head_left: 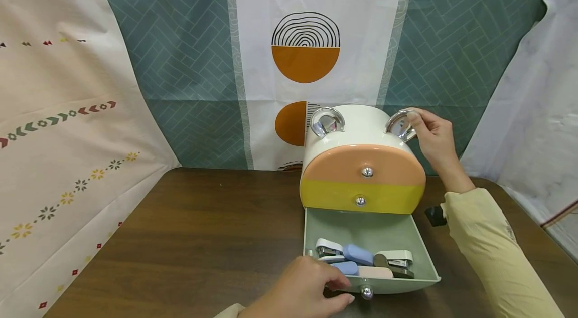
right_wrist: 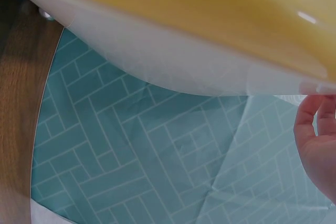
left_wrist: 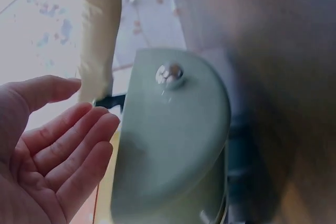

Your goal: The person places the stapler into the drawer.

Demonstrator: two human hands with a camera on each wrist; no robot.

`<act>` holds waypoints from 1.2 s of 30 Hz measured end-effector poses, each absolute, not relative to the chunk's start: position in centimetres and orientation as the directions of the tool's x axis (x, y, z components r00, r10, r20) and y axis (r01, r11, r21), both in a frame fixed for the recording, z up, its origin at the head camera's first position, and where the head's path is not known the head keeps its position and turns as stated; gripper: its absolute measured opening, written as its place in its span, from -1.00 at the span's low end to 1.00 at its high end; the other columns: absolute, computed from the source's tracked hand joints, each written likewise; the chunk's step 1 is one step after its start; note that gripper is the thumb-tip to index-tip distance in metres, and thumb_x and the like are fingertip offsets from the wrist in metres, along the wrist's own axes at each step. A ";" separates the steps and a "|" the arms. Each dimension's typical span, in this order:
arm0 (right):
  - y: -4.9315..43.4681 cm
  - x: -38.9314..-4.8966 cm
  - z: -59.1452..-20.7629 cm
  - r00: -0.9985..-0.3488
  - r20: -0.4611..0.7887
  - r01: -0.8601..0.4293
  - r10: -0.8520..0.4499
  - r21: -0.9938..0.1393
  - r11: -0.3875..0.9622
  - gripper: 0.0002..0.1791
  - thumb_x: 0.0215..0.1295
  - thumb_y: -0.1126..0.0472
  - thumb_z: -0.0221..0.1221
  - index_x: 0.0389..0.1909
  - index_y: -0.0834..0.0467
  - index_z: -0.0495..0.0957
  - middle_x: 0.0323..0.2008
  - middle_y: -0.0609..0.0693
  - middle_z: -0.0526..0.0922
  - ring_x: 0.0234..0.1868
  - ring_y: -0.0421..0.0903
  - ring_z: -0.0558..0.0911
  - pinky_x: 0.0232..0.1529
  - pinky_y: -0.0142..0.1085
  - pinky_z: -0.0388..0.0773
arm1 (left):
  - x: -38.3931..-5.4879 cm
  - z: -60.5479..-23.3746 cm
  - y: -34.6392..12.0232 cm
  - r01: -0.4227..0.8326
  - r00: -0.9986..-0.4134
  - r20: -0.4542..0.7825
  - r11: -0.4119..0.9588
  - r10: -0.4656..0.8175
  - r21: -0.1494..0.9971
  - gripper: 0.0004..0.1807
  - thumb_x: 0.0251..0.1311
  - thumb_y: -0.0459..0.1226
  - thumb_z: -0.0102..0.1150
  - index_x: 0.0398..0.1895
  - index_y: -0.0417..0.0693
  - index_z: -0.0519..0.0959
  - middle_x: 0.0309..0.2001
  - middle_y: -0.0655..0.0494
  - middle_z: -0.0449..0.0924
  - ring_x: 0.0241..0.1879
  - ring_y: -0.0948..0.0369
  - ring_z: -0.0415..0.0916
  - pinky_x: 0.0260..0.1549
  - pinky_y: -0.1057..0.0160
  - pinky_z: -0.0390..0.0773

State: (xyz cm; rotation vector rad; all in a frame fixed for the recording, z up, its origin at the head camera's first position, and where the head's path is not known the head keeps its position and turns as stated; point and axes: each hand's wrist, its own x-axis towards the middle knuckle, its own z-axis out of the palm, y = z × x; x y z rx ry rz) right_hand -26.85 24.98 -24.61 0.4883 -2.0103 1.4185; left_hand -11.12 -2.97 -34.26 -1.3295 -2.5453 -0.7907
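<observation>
A small cabinet [head_left: 356, 127] with a rounded white body, an orange drawer, a yellow drawer and two silver ear-shaped parts stands on the table. My right hand [head_left: 435, 142] pinches the right silver ear [head_left: 397, 122] between thumb and fingers. The green bottom drawer [head_left: 402, 286] is pulled out. At the left of its front, my left hand [head_left: 300, 290] has loosely bent fingers and holds nothing, its fingertips near the silver knob [head_left: 367, 292]. In the left wrist view those fingers sit apart from the knob. White-topped staplers [head_left: 329, 245] and blue [head_left: 358, 254] and pink pieces [head_left: 375, 272] lie inside the drawer.
The brown wooden table [head_left: 217, 237] stretches left of the cabinet. Behind it hangs a patterned cloth [head_left: 189, 57], close to the cabinet's back. Pale cloths [head_left: 67, 107] hang at both sides. The upper two drawers are closed, each with a silver knob [head_left: 367, 171].
</observation>
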 end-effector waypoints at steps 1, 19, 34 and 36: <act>24.8 -26.6 -24.5 -0.736 0.676 -0.620 0.051 -0.701 0.353 -0.78 0.33 0.22 -0.01 -0.19 0.11 0.62 -0.52 -0.35 0.57 -0.45 -0.33 0.51 -0.42 -0.56 0.43 | -11.1 -34.4 -2.7 0.795 -0.598 0.363 0.475 0.714 0.377 -0.91 0.03 -0.14 0.24 -0.45 0.10 0.68 -0.54 0.46 0.57 -0.54 0.69 0.32 -0.51 0.72 0.21; 24.2 -25.7 -23.9 -0.740 0.669 -0.598 0.067 -0.701 0.389 -0.76 0.33 0.19 -0.01 -0.15 0.13 0.61 -0.49 -0.42 0.56 -0.39 -0.36 0.49 -0.39 -0.56 0.40 | -10.2 -37.0 1.6 0.648 -0.723 0.297 0.761 0.624 -0.020 -0.63 -0.06 0.13 0.17 -0.84 0.22 0.47 -0.81 0.35 0.37 -0.77 0.38 0.30 -0.83 0.37 0.08; 24.4 -26.0 -24.1 -0.738 0.670 -0.592 0.085 -0.702 0.395 -0.78 0.32 0.19 0.01 -0.18 0.07 0.62 -0.53 -0.42 0.54 -0.41 -0.38 0.48 -0.42 -0.56 0.38 | -9.8 -37.9 4.1 0.497 -0.753 0.372 0.840 0.542 -0.217 -0.56 -0.12 0.12 0.17 -0.97 0.21 0.38 -0.87 0.33 0.30 -0.84 0.31 0.21 -0.94 0.32 0.07; 24.6 -26.3 -24.2 -0.739 0.669 -0.594 0.082 -0.704 0.390 -0.77 0.32 0.20 0.01 -0.17 0.09 0.62 -0.52 -0.41 0.55 -0.42 -0.37 0.49 -0.41 -0.57 0.40 | -9.8 -37.9 4.2 0.491 -0.751 0.382 0.842 0.539 -0.222 -0.56 -0.14 0.10 0.18 -0.99 0.20 0.36 -0.88 0.34 0.27 -0.84 0.32 0.20 -0.94 0.32 0.06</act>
